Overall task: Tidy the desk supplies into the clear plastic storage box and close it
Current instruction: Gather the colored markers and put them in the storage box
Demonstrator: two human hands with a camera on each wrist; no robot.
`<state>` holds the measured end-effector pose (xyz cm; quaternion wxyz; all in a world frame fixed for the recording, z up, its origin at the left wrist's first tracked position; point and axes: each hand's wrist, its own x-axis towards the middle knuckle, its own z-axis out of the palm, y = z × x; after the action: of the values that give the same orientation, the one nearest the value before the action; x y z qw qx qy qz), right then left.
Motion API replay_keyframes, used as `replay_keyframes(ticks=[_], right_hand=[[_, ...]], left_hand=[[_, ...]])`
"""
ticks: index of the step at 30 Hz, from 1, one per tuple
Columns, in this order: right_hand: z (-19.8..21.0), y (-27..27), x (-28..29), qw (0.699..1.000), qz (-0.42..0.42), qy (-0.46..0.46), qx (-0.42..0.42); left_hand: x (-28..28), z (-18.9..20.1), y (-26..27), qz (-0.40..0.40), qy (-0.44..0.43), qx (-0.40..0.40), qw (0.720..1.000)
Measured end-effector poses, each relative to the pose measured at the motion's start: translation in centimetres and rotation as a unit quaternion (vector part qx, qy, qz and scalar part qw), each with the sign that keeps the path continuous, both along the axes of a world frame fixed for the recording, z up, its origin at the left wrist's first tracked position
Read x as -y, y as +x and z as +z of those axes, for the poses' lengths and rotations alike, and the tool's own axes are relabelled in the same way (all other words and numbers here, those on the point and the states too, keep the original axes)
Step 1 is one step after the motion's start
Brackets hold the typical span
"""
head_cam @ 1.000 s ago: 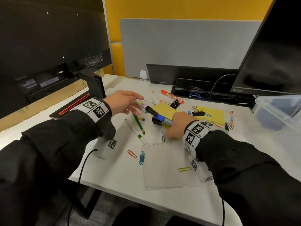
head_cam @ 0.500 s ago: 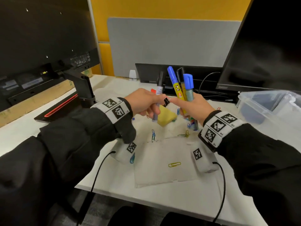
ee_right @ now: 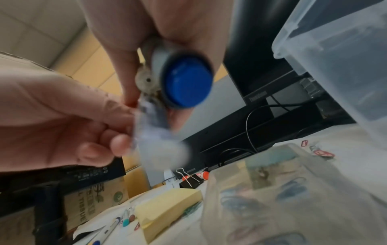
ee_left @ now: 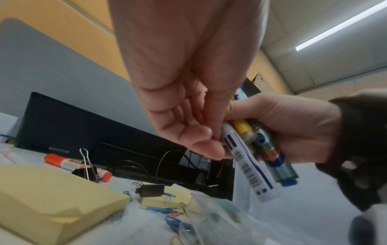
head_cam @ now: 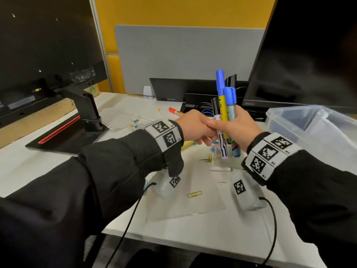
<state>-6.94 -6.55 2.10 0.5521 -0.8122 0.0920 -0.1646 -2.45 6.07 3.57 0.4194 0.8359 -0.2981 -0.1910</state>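
My right hand [head_cam: 241, 128] grips a bundle of markers [head_cam: 225, 105] upright above the middle of the desk; blue and black caps point up. Pressed against that hand, my left hand [head_cam: 195, 126] pinches a white marker with a black cap [head_cam: 216, 107] against the bundle's left side. The left wrist view has the white marker [ee_left: 251, 169] at my left fingertips [ee_left: 209, 149], beside the right hand [ee_left: 293, 129]. The right wrist view looks up at a marker's blue end [ee_right: 186, 81]. The clear plastic storage box [head_cam: 270, 115] stands uncovered at the right, with its wall [ee_right: 335, 66] close to the right hand.
On the desk lie yellow sticky-note pads [ee_left: 52, 195], black binder clips [ee_left: 150, 189], an orange marker [head_cam: 175, 112], thin pens [head_cam: 135, 124], scattered paper clips [head_cam: 194, 194] and a flat clear plastic sheet [head_cam: 183, 206]. A monitor stand [head_cam: 90, 113] is at the left; monitors flank the desk.
Both hands rose from the desk with markers. The right hand turned its bundle upright, and the left hand brought the white marker in against it.
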Motion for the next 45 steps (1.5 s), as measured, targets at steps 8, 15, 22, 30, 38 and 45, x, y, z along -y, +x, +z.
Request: replay_keyframes(ticks=[8,15,22,30,38,45], right_hand=[[-0.3,0.0,2.4,0.997,-0.060,0.005,-0.053],[-0.8,-0.3,4.2,0.990,-0.124,0.011,-0.073],[-1.4,0.4,4.6,0.986,-0.136,0.028,-0.091],[-1.8,1.4,5.6,0.983,-0.146,0.065,-0.088],[-2.6,1.7,6.1,0.982,-0.149,0.067,-0.097],[-2.6,2.1,5.8,0.986,-0.143,0.045,-0.076]], left_hand=[[1.9,-2.4,4.4,0.112,0.185,0.194,0.957],[2.9,-2.9,8.6,0.100,0.318,0.187,0.924],[3.9,-3.3,10.6,0.075,0.390,0.210,0.894],[5.4,-4.4,12.2,0.024,0.466,0.250,0.848],[5.0,-5.0,12.9,0.072,0.418,0.225,0.877],[5.4,-5.3,13.4,0.088,0.339,0.194,0.916]])
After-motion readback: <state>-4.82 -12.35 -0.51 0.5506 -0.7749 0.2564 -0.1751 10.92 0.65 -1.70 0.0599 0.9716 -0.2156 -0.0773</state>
